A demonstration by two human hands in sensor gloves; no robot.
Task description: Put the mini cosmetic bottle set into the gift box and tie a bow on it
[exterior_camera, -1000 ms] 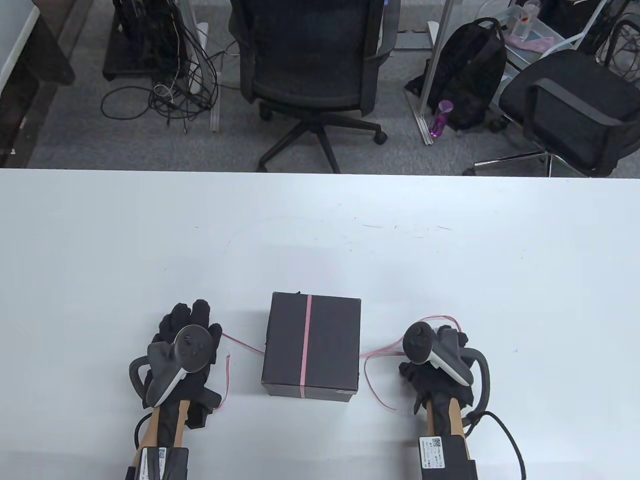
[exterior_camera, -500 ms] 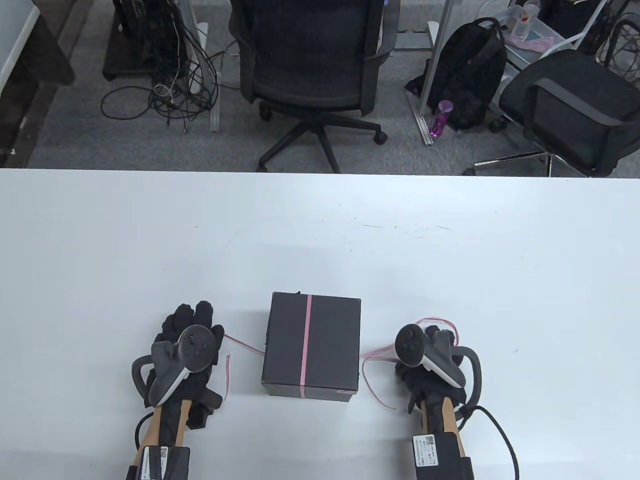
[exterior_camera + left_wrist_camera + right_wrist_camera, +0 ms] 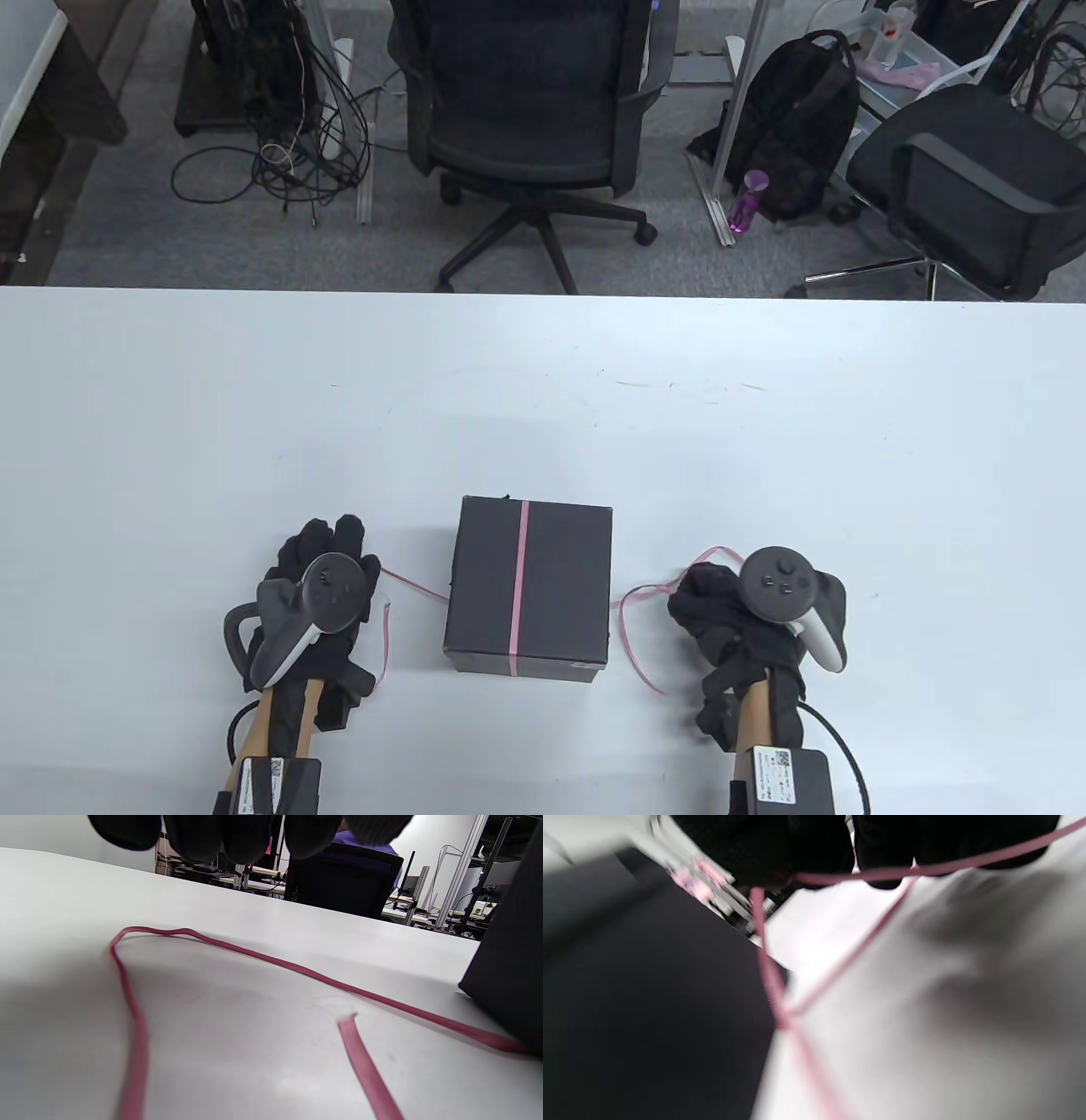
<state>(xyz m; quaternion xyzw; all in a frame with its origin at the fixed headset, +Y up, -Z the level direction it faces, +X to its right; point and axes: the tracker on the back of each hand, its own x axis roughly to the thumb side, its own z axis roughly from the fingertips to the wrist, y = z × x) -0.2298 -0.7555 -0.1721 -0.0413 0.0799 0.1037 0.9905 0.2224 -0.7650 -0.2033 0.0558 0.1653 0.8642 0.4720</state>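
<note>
The black gift box [image 3: 564,586] stands closed near the table's front edge, with a pink ribbon [image 3: 519,586] running over its lid front to back. No bottles are in view. Ribbon tails come out at both sides of the box. My left hand [image 3: 327,533] lies left of the box, its fingers [image 3: 237,836] hovering over the left tail [image 3: 297,969], which lies loose on the table. My right hand [image 3: 691,598] is right of the box [image 3: 649,1005] and pinches the right tail [image 3: 768,959], which is lifted and crosses under its fingers [image 3: 780,844].
The white table [image 3: 543,407] stretches far behind the box. Beyond its far edge stand two office chairs [image 3: 530,102], a black backpack [image 3: 802,119] and floor cables [image 3: 280,153].
My right hand has rolled over so its tracker faces up, and shifted slightly right, drawing the right ribbon loop closer in. The left hand and box stay put.
</note>
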